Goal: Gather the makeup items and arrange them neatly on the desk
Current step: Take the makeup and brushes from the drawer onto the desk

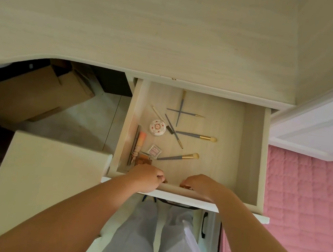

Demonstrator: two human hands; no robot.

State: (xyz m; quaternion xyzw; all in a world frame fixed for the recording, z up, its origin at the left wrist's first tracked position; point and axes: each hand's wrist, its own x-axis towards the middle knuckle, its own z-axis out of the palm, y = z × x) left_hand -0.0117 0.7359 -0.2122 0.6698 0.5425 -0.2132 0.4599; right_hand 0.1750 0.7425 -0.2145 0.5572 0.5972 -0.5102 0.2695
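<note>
The desk's drawer (pixel 251 156) is pulled open below the pale wooden desk top (pixel 154 27). Inside lie a round patterned compact (pixel 157 127), two grey-handled gold brushes (pixel 196 136) (pixel 178 157), several thin crossed brushes (pixel 180 110), a small pink eyeshadow square (pixel 154 151), a peach tube (pixel 140 141) and a brown palette (pixel 144 160). My left hand (pixel 147 177) is at the drawer's front left, its fingers curled on a small brown item that barely shows. Front centre, my right hand (pixel 200 183) curls over a copper-coloured item (pixel 185 186).
A cardboard box (pixel 32 93) sits under the desk at the left. A white boxy stool (pixel 44 183) stands at my left side. A pink quilted bed (pixel 308 211) lies to the right. A lower drawer with a black handle (pixel 204 224) is beneath the open one.
</note>
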